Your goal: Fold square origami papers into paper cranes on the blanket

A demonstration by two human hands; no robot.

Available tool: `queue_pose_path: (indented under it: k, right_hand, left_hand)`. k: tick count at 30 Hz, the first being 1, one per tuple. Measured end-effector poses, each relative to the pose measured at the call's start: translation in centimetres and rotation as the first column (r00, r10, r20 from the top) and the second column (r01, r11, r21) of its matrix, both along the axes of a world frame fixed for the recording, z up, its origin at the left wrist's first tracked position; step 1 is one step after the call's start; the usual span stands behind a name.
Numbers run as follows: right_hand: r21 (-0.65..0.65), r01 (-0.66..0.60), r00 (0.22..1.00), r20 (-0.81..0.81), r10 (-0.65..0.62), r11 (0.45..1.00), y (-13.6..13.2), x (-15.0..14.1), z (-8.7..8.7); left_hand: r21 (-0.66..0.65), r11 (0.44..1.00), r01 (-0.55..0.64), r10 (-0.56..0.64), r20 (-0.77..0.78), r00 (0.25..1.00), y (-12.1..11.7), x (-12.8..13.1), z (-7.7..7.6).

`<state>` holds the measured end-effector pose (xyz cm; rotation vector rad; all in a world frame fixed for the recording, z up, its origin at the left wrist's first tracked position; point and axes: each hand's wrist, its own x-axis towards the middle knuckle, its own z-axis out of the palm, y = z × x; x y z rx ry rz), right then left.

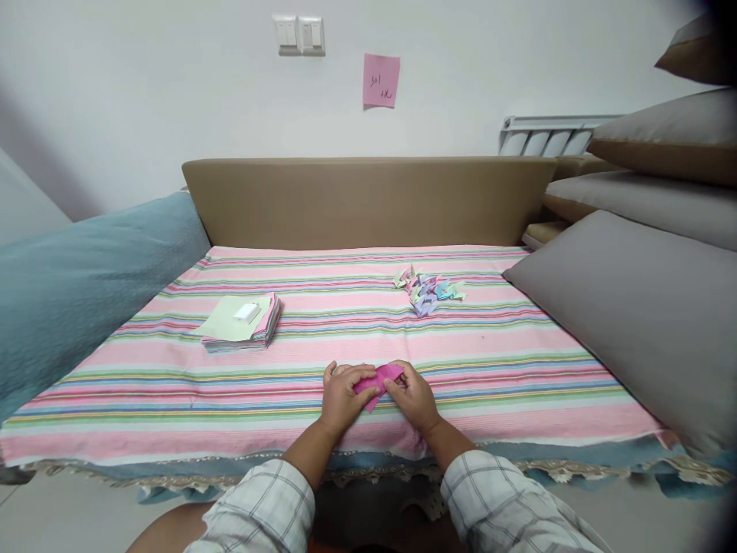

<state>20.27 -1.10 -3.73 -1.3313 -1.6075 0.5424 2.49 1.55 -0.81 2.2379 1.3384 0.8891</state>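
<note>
Between my two hands is a bright pink piece of folded paper (380,378), held just above the striped cloth near its front edge. My left hand (344,395) pinches its left side between thumb and fingers. On the other side, my right hand (415,395) grips the paper's right part with thumb and fingertips. One pointed corner of the paper hangs down between the thumbs. Part of it is hidden behind the fingers. Beyond my hands, to the right, lies a heap of small folded paper pieces (426,292) in several colours.
A stack of coloured paper sheets (239,322) lies on the left, with a small white block (247,312) on top. Striped cloth (322,292) covers the seat. Grey cushions (627,307) pile up at right; a brown backrest (368,203) stands behind. A pink note (381,80) is on the wall.
</note>
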Motion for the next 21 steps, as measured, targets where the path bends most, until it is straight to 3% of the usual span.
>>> queue_pose_path:
  k: [11, 21]
  right_hand:
    - [-0.062, -0.010, 0.988, -0.156, 0.001, 0.998, 0.1, -0.1, -0.6]
    - [-0.009, 0.003, 0.997, -0.071, -0.004, 1.000, 0.1, 0.0, -0.7]
  left_hand:
    - [-0.101, 0.995, 0.020, -0.014, 0.069, 0.998, 0.3, -1.0, -0.4]
    - [-0.185, 0.981, -0.055, 0.079, 0.128, 0.989, 1.2, -0.6, 0.0]
